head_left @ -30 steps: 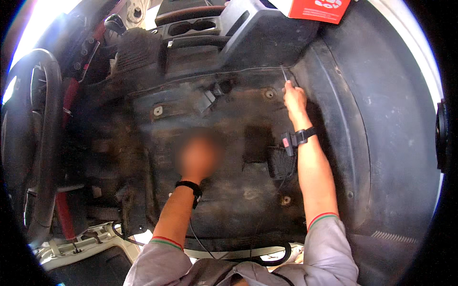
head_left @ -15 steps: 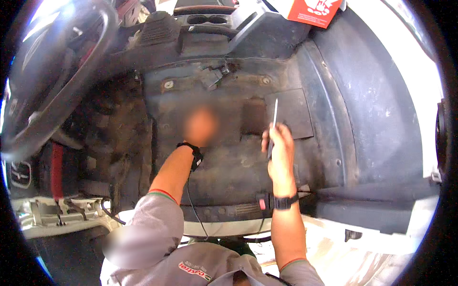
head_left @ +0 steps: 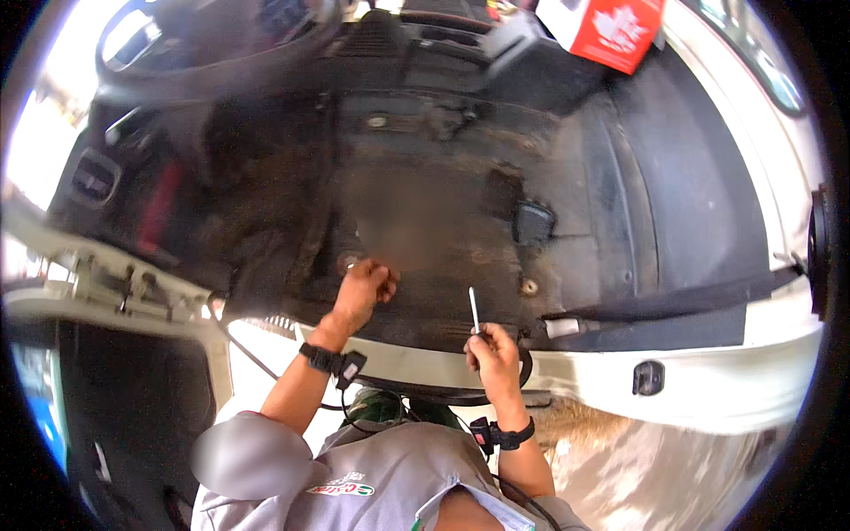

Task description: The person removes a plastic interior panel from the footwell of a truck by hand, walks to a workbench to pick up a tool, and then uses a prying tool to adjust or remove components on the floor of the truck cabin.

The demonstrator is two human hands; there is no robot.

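Note:
A screwdriver (head_left: pixel 474 310), its pale shaft pointing away from me, is in the closed fingers of my right hand (head_left: pixel 496 363). That hand is over the near edge of the vehicle's dark floor (head_left: pixel 425 301). Farther left, my left hand (head_left: pixel 361 296) is low over the floor with its fingers curled in. Beside its knuckles is a small round metallic fitting (head_left: pixel 349 263); whether the fingers touch it, or hold anything small, cannot be made out. A blurred patch covers the middle of the floor.
The steering wheel (head_left: pixel 212 75) stands at the upper left. A red and white box (head_left: pixel 617 34) sits at the upper right. A floor opening (head_left: pixel 535 221) and a round fitting (head_left: pixel 529 288) are right of centre. The pale door sill (head_left: pixel 584 372) runs along the near side.
The view has shifted. My left hand has come back from mid-floor toward the near edge, fingers curled. My right hand has drawn nearer with the screwdriver, away from the square panel on the right.

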